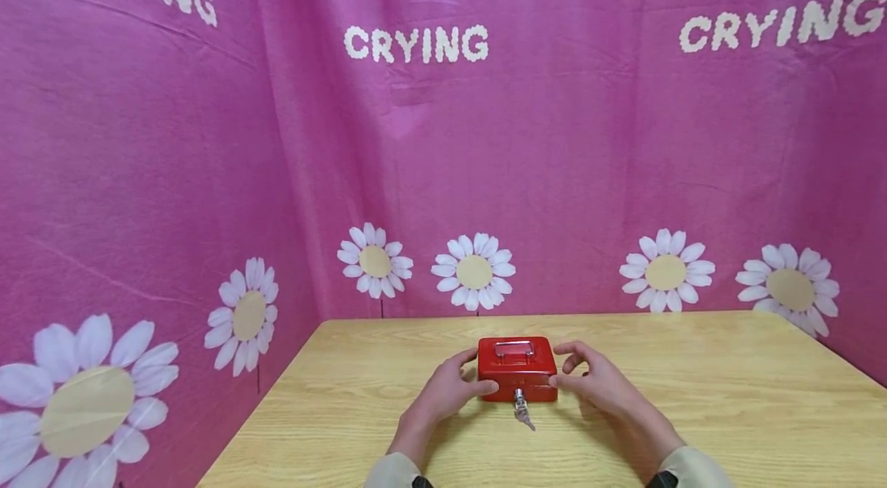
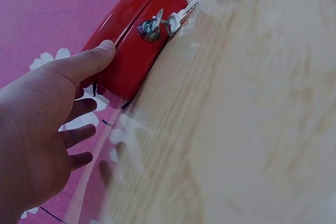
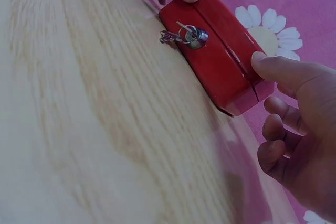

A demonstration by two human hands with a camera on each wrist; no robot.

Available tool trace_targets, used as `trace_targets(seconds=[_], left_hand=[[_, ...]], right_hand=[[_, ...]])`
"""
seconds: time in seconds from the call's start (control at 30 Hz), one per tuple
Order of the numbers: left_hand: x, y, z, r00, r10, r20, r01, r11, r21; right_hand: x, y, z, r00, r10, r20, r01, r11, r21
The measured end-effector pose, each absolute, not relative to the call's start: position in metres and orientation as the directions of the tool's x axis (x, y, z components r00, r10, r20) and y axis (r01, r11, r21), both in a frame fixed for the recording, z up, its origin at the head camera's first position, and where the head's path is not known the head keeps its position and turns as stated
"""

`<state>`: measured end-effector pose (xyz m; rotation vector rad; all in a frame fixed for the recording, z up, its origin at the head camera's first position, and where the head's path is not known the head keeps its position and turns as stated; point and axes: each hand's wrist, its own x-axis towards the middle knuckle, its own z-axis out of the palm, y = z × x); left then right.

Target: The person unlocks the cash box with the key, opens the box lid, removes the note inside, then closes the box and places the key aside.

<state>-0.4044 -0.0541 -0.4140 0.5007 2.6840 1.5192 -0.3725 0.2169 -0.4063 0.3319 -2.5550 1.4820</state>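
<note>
A small red cash box (image 1: 516, 388) sits on the table with its lid down and its folding metal handle (image 1: 514, 350) lying flat on top. A key is in the front lock (image 2: 149, 30), and another key (image 1: 524, 416) hangs from its ring. My left hand (image 1: 446, 394) holds the box's left end, thumb on the front by the lid seam, index finger round the side; its other fingers are spread apart from the box. At the right end my right hand (image 1: 603, 380) grips the corner, thumb at the lid seam (image 3: 228, 48) and fingers bent beside it.
The light wood table (image 1: 326, 426) reaches back to a pink cloth (image 1: 540, 165) printed with white daisies and lettering. That cloth also hangs along the left side. The tabletop extends to both sides of the box and in front of it.
</note>
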Motion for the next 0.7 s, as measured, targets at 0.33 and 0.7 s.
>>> trace_targets(seconds=[0.33,0.7], left_hand=[[-0.4047,-0.0544,-0.4154,-0.945,0.293,0.148,0.276,0.465,0.841],[-0.4030,-0.0542,-0.4135,-0.946,0.285,0.155,0.279,0.470,0.838]], right_hand=[[-0.3757,0.2172,-0.4118,-0.966,-0.116,0.229,-0.257,0.476,-0.841],[-0.3756,0.2167,-0.4125,-0.968,-0.115,0.222,-0.250,0.497,-0.831]])
